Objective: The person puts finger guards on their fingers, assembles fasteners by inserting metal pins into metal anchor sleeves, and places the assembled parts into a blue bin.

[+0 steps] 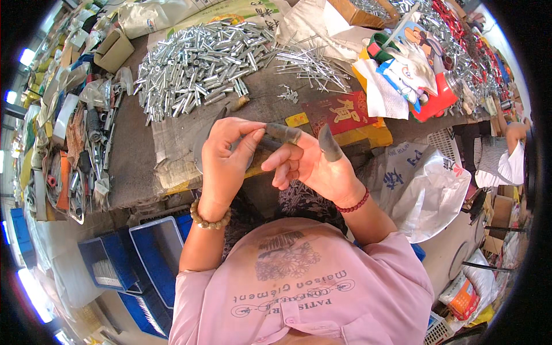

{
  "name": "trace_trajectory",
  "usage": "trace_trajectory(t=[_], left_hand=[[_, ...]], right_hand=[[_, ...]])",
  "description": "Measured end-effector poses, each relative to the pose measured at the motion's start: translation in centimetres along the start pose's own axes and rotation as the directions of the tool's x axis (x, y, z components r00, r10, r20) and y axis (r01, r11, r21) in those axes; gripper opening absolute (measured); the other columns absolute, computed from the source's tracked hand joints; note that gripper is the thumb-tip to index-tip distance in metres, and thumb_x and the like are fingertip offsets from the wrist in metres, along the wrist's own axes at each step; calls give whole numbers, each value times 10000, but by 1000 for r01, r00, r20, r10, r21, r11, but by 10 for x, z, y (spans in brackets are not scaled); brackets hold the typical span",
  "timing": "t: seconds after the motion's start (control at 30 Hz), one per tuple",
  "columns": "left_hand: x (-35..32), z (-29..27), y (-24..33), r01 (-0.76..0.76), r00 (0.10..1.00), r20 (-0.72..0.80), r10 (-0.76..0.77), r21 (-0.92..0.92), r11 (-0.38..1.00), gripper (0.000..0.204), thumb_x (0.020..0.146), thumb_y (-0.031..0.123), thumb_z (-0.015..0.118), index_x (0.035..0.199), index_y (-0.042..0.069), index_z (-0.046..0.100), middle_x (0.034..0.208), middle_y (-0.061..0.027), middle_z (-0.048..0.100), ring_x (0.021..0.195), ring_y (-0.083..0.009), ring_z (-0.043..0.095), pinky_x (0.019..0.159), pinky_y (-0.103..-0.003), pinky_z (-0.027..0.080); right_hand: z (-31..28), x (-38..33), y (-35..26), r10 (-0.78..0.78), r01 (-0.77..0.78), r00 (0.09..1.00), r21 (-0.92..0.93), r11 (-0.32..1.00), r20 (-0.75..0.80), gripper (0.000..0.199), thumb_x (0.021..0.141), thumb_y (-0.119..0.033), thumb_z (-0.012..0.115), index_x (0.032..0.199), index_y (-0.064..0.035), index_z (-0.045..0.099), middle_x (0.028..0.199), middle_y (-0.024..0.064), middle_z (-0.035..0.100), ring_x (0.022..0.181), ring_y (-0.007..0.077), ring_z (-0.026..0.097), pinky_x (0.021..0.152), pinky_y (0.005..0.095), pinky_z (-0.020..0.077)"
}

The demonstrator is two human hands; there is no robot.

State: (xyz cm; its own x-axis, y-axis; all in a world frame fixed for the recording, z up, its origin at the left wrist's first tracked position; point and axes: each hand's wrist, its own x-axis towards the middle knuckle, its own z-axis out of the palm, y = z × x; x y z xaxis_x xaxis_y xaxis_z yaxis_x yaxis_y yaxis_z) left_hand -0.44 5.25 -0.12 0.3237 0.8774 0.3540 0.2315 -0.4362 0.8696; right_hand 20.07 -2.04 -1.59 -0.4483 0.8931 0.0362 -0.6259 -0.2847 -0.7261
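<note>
My left hand (225,154) is raised over the near edge of the workbench, its thumb and forefinger pinched at the tip of a dark grey finger cot (283,134). That cot covers the forefinger of my right hand (322,164). A second finger cot (329,144) sits on the right thumb, which stands apart; the lower fingers curl loosely around nothing I can see. Beyond my hands lies a big heap of short metal tubes (198,66). Beside it is a pile of thin metal rods (310,66). A dark curved shape behind my left hand is mostly hidden.
A red paper packet (340,113) lies beyond my right hand. Tools (95,138) crowd the bench's left side. Blue bins (158,253) stand below left, and a white plastic bag (428,192) hangs at the right. Another person's arm (516,137) shows at the far right.
</note>
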Motion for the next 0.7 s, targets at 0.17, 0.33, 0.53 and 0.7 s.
trace_trajectory(t=[0.17, 0.33, 0.53, 0.7], left_hand=[[-4, 5, 7, -118, 983, -116, 142, 193, 974, 103, 854, 29, 789, 954, 36, 765, 921, -88, 718, 926, -278, 663, 845, -384, 517], [-6, 3, 9, -123, 983, -108, 147, 207, 971, 99, 858, -12, 773, 952, 12, 752, 959, -94, 727, 939, -250, 671, 861, -354, 523], [-8, 3, 10, -183, 969, -100, 228, 338, 923, 123, 801, -43, 755, 893, 22, 707, 912, -104, 691, 895, -287, 652, 833, -381, 513], [-9, 5, 11, -229, 946, -105, 307, 452, 862, 140, 774, -55, 733, 858, 26, 655, 874, -107, 657, 864, -304, 626, 809, -403, 491]], right_hand=[[9, -2, -2, 9, -15, 998, -113, 993, -57, 1002, 987, -824, 329, 1618, -47, 353, 1310, 186, 683, 1053, 225, 696, 938, 365, 541], [17, -2, 0, -17, 5, 997, -162, 987, -75, 979, 996, -810, 342, 1592, -34, 385, 1293, 168, 686, 1058, 216, 692, 944, 364, 537], [16, -4, 12, -62, 30, 995, -363, 931, -78, 915, 1018, -743, 431, 1520, 23, 427, 1278, 177, 679, 1072, 214, 693, 938, 354, 542], [15, -4, 14, 14, -42, 996, -312, 949, -91, 956, 1017, -739, 439, 1552, 51, 381, 1319, 193, 664, 1111, 227, 696, 937, 350, 542]])
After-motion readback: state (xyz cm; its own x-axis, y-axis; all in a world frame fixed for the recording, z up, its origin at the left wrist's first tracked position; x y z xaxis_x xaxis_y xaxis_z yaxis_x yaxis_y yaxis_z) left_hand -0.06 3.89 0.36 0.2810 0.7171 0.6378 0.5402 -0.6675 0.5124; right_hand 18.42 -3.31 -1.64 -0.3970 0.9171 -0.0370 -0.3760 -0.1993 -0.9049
